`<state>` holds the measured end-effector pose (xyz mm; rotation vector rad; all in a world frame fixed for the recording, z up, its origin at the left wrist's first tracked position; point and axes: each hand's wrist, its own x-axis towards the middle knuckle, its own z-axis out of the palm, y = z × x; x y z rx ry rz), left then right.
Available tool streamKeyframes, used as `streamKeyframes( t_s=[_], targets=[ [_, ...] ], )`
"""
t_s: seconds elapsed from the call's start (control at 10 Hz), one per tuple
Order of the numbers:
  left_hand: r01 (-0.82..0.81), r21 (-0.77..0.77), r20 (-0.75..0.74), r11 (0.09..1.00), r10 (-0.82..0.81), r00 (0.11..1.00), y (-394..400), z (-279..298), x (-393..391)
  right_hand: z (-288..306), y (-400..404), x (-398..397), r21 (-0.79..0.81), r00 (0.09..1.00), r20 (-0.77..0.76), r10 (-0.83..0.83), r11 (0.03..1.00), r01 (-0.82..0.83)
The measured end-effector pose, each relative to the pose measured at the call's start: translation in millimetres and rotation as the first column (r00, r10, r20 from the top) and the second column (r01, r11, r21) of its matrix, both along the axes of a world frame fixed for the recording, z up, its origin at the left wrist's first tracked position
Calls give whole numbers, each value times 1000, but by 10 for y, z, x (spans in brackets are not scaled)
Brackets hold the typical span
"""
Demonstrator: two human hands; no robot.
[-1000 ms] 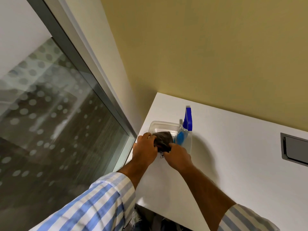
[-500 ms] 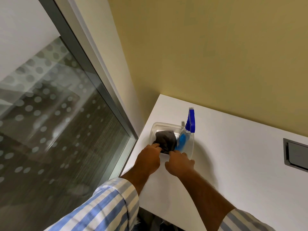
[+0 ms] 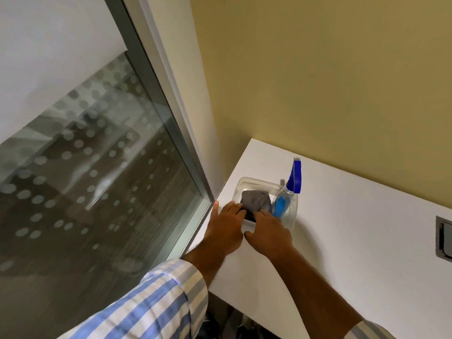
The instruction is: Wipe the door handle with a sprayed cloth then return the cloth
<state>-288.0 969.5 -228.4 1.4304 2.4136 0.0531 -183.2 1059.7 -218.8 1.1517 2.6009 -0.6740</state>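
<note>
A dark grey cloth lies folded inside a clear plastic container on the corner of a white table. A spray bottle with blue liquid and a blue trigger head leans in the same container, right of the cloth. My left hand rests flat at the container's near left rim, fingers spread, tips touching the cloth's near edge. My right hand lies flat beside it, its fingertips over the cloth's near right corner. No door handle is in view.
A glass panel with frosted dots in a grey metal frame stands close on the left of the table. A yellow wall runs behind the table. A dark recessed cover sits in the tabletop at the far right.
Both hands held the bunched cloth above the container's near edge; it now lies down in the container. The fingers have flattened and spread, and the hands have drawn slightly back.
</note>
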Motion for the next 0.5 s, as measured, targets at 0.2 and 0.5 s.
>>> streamKeyframes(
  t_s=[0.2, 0.5],
  targets=[
    [-178, 148, 49, 973, 172, 984, -414, 241, 37, -88, -114, 98, 105, 965, -222, 143, 987, -123],
    [-366, -61, 94, 928, 371, 924, -1152, 335, 103, 319, -665, 97, -94, 976, 141, 169, 983, -157]
  ],
)
